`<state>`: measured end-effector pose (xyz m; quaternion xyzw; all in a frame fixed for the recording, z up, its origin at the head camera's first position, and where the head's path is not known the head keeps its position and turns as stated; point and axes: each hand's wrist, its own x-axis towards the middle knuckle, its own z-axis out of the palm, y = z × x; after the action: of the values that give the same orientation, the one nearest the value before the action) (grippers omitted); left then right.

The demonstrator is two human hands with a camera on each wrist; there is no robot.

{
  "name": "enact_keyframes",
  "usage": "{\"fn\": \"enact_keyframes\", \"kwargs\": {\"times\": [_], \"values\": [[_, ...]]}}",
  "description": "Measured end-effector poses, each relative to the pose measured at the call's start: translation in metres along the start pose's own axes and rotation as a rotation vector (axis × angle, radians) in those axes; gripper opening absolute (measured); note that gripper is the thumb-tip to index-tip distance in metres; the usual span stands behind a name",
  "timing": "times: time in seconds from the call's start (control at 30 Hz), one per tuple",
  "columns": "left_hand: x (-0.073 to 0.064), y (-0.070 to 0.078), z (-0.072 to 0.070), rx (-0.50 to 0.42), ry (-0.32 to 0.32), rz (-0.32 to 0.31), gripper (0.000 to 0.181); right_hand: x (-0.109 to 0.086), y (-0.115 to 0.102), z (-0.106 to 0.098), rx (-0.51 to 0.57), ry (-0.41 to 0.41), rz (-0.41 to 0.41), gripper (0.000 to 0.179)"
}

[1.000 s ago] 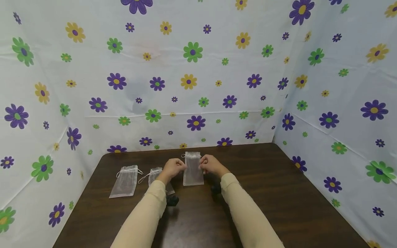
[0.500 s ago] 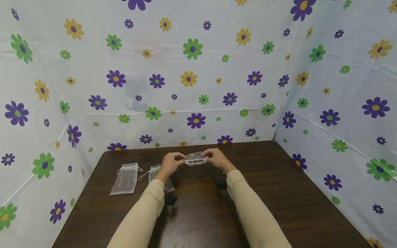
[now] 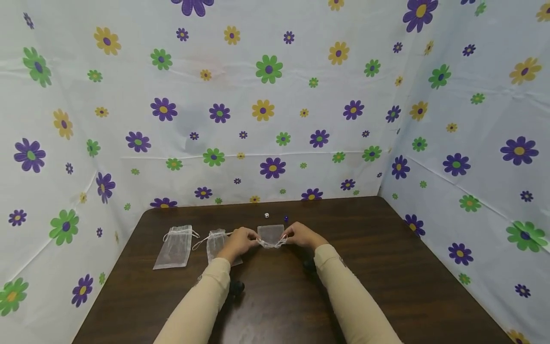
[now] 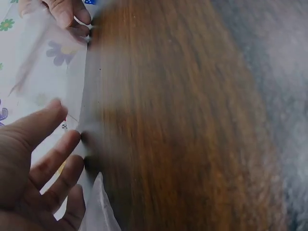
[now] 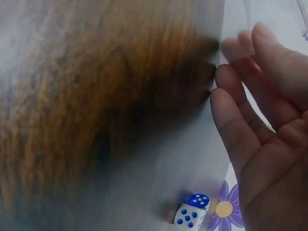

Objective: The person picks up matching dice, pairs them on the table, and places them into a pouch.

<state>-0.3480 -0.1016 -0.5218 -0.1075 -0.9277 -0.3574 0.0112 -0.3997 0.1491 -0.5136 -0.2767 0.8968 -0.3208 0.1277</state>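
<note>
**My bag comes down, gathered end toward me**

Since a second ago I have turned the bag (image 3: 270, 234) end for end, and since half a second ago I have lowered it, so its gathered, frilly end faces me and its plain hem points away. The white die (image 3: 267, 215) and the blue die (image 3: 286, 219) now show just beyond that hem, side by side on the table (image 3: 386, 267). The bag sits low between my two hands; whether its underside touches the wood, I can't tell.

My left hand (image 3: 238, 242) pinches the left corner of the gathered end, and my right hand (image 3: 302, 235) pinches the right corner, with the remaining fingers loosely bent. A second bag (image 3: 216, 244) lies partly under my left forearm, and a third bag (image 3: 175, 246) lies flat farther left.

I judge this cloth to be very light, thin and limp, a bit slick, and likely to snag or slide if I tug. It should hang and fold rather than hold a shape. The best hold looks to be a gentle fingertip pinch at both corners of the gathered end, where the cloth bunches thickest, keeping clear of the loose cord.
</note>
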Motion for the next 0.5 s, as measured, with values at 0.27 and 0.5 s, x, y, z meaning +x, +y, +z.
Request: {"fn": "enact_keyframes", "kwargs": {"times": [0.27,0.5], "values": [[-0.001,-0.004,-0.002,0.025,-0.009,0.005,0.011,-0.002,-0.001,0.006,-0.037,0.032,0.027,0.018],[0.001,0.002,-0.011,-0.002,0.065,0.172,0.040,-0.003,0.000,0.005,-0.014,0.050,0.063,0.019]]}}
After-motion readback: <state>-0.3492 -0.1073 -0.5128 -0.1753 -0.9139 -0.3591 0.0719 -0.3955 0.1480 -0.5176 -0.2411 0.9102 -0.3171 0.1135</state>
